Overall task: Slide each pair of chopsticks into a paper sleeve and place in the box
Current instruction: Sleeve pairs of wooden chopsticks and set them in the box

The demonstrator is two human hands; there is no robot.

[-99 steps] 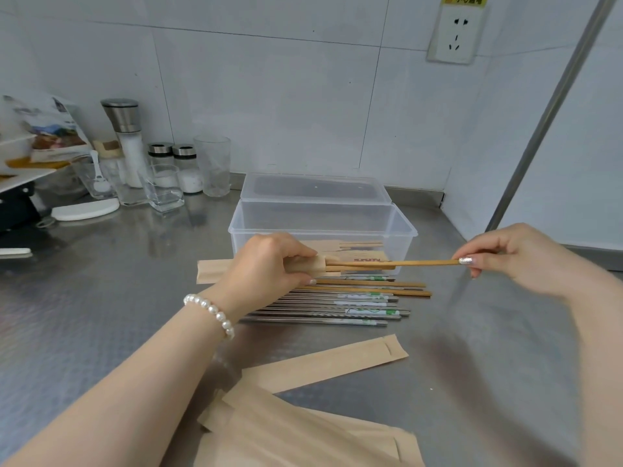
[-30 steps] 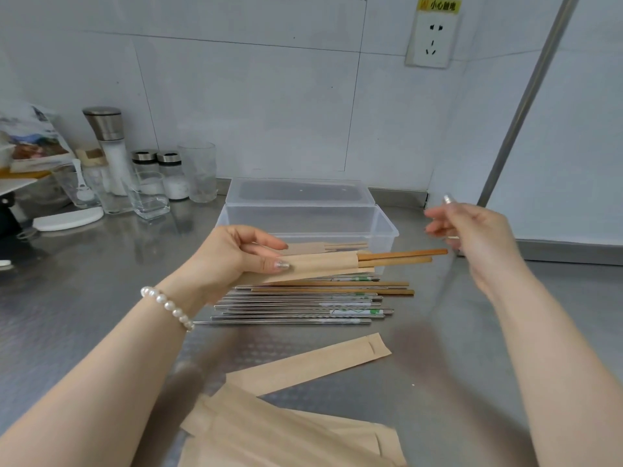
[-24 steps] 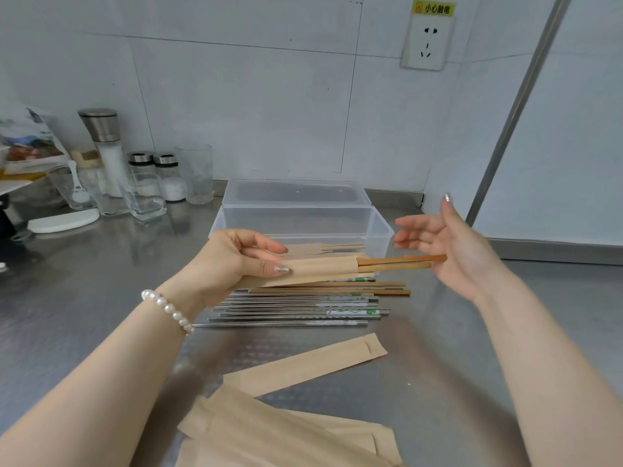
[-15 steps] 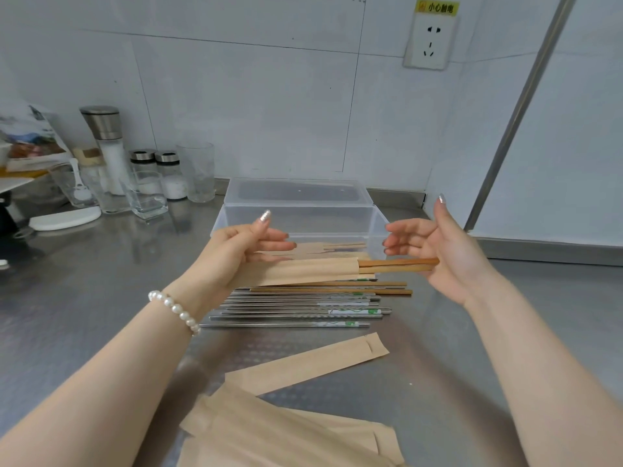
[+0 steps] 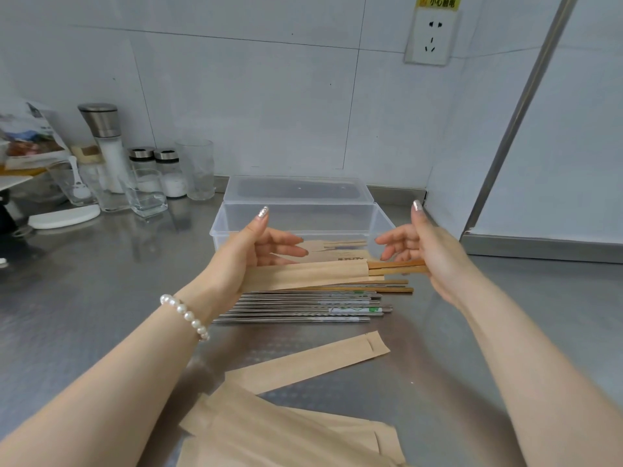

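Note:
A brown paper sleeve (image 5: 303, 274) with a pair of wooden chopsticks (image 5: 392, 267) sticking out of its right end hangs level in front of the clear plastic box (image 5: 219, 227). My left hand (image 5: 249, 251) has straight fingers and its palm lies against the sleeve's left end. The palm of my right hand (image 5: 431, 254), fingers spread, presses on the chopsticks' right tips. The box holds sleeved pairs (image 5: 337, 246). Loose metal chopsticks (image 5: 303, 308) and a wooden pair (image 5: 387, 287) lie on the counter below.
One empty sleeve (image 5: 310, 362) lies near me, with a pile of sleeves (image 5: 286, 433) at the front edge. The box's lid (image 5: 296, 190) lies open behind it. Glasses, shakers and a grinder (image 5: 104, 143) stand at the back left. A wall and metal post (image 5: 512, 129) close the right side.
My right hand let go of the chopsticks, opened and set its palm on their tips. My left hand opened from gripping the sleeve. The chopsticks sit deeper in the sleeve.

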